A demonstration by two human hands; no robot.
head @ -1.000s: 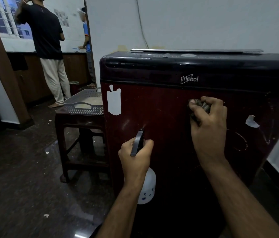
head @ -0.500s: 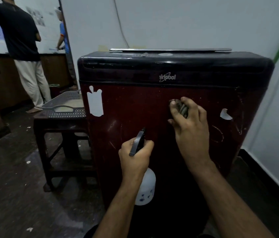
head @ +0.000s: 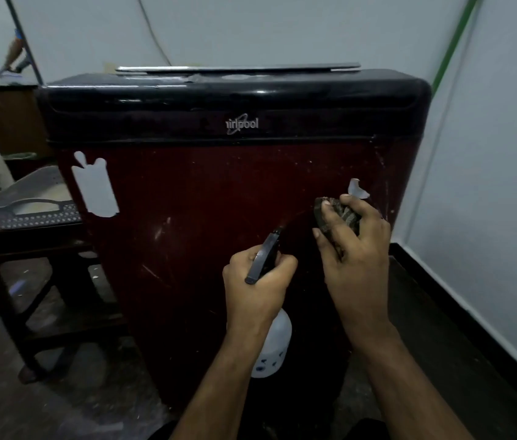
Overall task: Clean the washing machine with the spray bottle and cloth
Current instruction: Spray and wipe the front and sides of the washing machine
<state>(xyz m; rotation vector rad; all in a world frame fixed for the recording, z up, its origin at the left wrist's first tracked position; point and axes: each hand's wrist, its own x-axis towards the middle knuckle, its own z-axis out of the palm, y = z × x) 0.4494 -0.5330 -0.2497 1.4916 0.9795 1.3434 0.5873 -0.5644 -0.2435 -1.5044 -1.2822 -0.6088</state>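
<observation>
Maroon washing machine (head: 219, 201), black top band, front panel scuffed, two white sticker remnants (head: 95, 185). Left hand (head: 257, 281): fingers curled round the neck of a spray bottle (head: 271, 344), white body hanging below the fist, dark trigger head pointing up toward the panel. Right hand (head: 355, 249): fingers bunched round a dark crumpled cloth (head: 335, 214), at the panel's right side, just below the smaller sticker. Dark wooden stool (head: 28, 249) beside the machine's left, carrying a grey perforated tray (head: 34, 214).
</observation>
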